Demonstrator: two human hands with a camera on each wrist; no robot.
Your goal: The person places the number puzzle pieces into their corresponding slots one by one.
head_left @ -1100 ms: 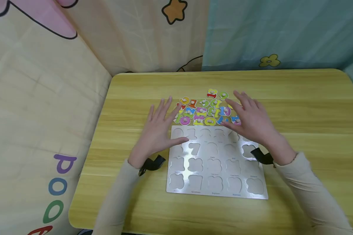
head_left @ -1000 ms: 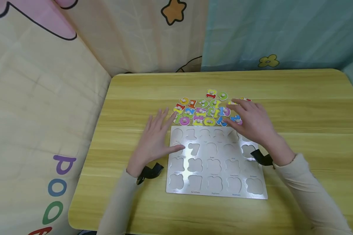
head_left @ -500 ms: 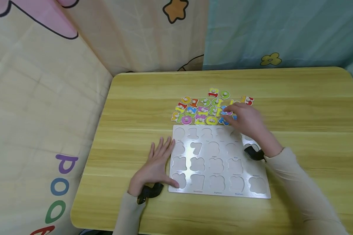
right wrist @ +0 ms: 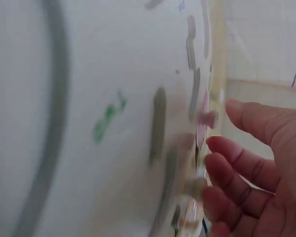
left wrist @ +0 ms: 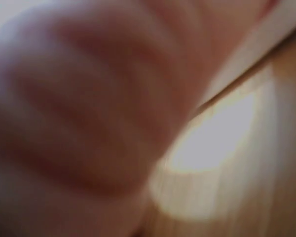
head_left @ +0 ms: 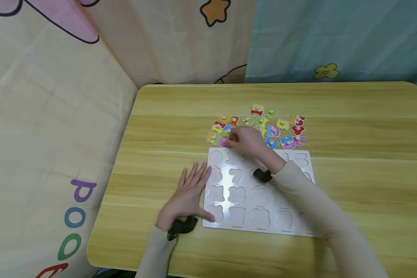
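A white number puzzle board (head_left: 244, 228) with cut-out recesses lies on the table. My left hand (head_left: 185, 197) rests at its left edge with fingers spread, the thumb over the lower left recess; the left wrist view is filled by blurred skin. My right hand (head_left: 246, 141) reaches over the board's top edge to the purple zero piece (head_left: 223, 142). In the right wrist view, thumb and bent fingers stand apart around that piece's pink knob (right wrist: 208, 119), with a gap between them. The right hand hides several pieces behind it.
Several colourful number pieces with knobs lie beyond the board, among them a red and orange fifteen (head_left: 297, 120) and a green piece (head_left: 271, 112). The wooden table (head_left: 361, 154) ends at printed curtains (head_left: 333, 38) behind and at the left.
My left hand came down from beside the pieces to the board's left edge. My right hand swept left across the pieces, from the right-hand ones to the purple zero.
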